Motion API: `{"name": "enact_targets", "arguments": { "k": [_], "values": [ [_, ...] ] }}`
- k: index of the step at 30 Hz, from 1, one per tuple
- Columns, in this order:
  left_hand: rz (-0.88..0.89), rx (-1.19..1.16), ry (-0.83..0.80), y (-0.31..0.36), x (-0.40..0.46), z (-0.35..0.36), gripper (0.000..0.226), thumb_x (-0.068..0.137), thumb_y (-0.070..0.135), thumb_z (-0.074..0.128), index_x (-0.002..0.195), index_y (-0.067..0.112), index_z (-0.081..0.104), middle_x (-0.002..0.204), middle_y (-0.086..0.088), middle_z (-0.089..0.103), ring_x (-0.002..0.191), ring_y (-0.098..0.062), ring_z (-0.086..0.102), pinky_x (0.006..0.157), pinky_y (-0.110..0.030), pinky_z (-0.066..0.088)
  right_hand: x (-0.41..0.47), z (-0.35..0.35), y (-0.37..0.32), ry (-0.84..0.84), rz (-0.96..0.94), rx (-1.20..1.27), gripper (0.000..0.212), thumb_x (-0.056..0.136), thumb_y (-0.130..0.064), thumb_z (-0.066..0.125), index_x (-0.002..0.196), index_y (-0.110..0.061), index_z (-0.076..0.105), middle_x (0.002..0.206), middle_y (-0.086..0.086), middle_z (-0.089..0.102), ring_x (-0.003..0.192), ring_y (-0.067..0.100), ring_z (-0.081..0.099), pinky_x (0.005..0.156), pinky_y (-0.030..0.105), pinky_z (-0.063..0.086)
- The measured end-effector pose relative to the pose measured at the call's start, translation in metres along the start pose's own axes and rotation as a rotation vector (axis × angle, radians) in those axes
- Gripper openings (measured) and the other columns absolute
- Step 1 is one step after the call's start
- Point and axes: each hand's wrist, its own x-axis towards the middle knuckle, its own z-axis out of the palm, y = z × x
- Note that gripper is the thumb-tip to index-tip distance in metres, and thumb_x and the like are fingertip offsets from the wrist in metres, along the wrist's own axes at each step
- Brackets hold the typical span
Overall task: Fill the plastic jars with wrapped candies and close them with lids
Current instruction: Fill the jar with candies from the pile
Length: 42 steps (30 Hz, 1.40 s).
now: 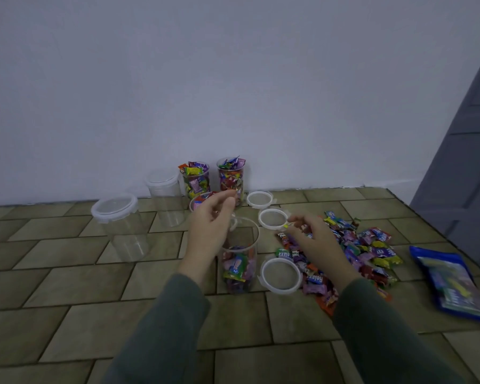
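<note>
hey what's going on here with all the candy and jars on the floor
A person is filling plastic jars with wrapped candies on a tiled floor. The left hand hovers over the open jar, which is partly filled. The right hand pinches a candy over the candy pile. Two full jars stand lidless by the wall, three loose lids lie nearby, and two empty jars carry lids.

A brown tiled floor [67,286] carries everything. Beside the right hand's [313,242] pinch lie a heap of wrapped candies [366,248], three loose lids [272,218] and a blue packet [452,286]; beyond the left hand [209,225] stand clear plastic jars [122,225].
</note>
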Motion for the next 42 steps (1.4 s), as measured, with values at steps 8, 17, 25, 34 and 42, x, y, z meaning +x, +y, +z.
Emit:
{"name": "enact_targets", "arguments": {
  "k": [8,17,25,34,42],
  "values": [
    [0.083,0.206,-0.294,0.023,-0.021,0.077,0.020,0.094,0.026,0.059,0.112,0.026,0.068,0.087,0.001,0.065,0.068,0.000,0.052,0.063,-0.018,0.046,-0.013,-0.028,0.057,0.059,0.094,-0.341,0.013,0.092,-0.028,0.060,0.105,-0.027,0.062,0.104,-0.005,0.056,0.102,0.015,0.051,0.089,0.040,0.047],
    [-0.038,0.689,-0.510,-0.060,-0.027,0.172,0.048,0.095,0.031,0.050,0.141,0.020,0.043,0.141,-0.002,0.038,0.133,-0.022,0.033,0.111,-0.037,0.031,-0.009,-0.044,0.100,0.086,0.167,-0.587,0.041,0.091,-0.047,0.055,0.127,-0.026,0.053,0.135,0.004,0.041,0.130,0.022,0.033,0.105,0.045,0.034],
    [-0.079,1.057,-0.556,-0.091,-0.020,0.214,0.057,0.101,0.037,0.032,0.154,0.032,0.011,0.162,-0.004,0.007,0.147,-0.031,0.007,0.117,-0.054,0.006,0.017,-0.043,0.137,-0.125,0.172,-0.782,0.058,0.096,-0.060,0.024,0.149,-0.037,0.023,0.159,-0.004,0.017,0.146,0.027,0.013,0.111,0.050,0.021],
    [-0.172,0.982,-0.507,-0.101,0.002,0.214,0.051,0.100,0.015,0.037,0.148,0.026,0.027,0.149,-0.011,0.024,0.132,-0.033,0.028,0.107,-0.042,0.031,0.038,-0.037,0.158,0.105,-0.052,-0.789,0.033,0.088,-0.049,0.060,0.097,-0.019,0.066,0.096,0.001,0.064,0.088,0.024,0.060,0.064,0.037,0.051],
    [-0.207,0.866,-0.390,-0.094,0.008,0.212,0.036,0.093,-0.002,0.044,0.125,0.015,0.049,0.129,-0.008,0.042,0.122,-0.027,0.040,0.096,-0.037,0.041,0.044,-0.045,0.155,0.108,-0.010,-0.424,0.035,0.100,-0.039,0.042,0.071,-0.020,0.035,0.069,-0.007,0.033,0.066,0.014,0.038,0.063,0.029,0.030]
  ]
}}
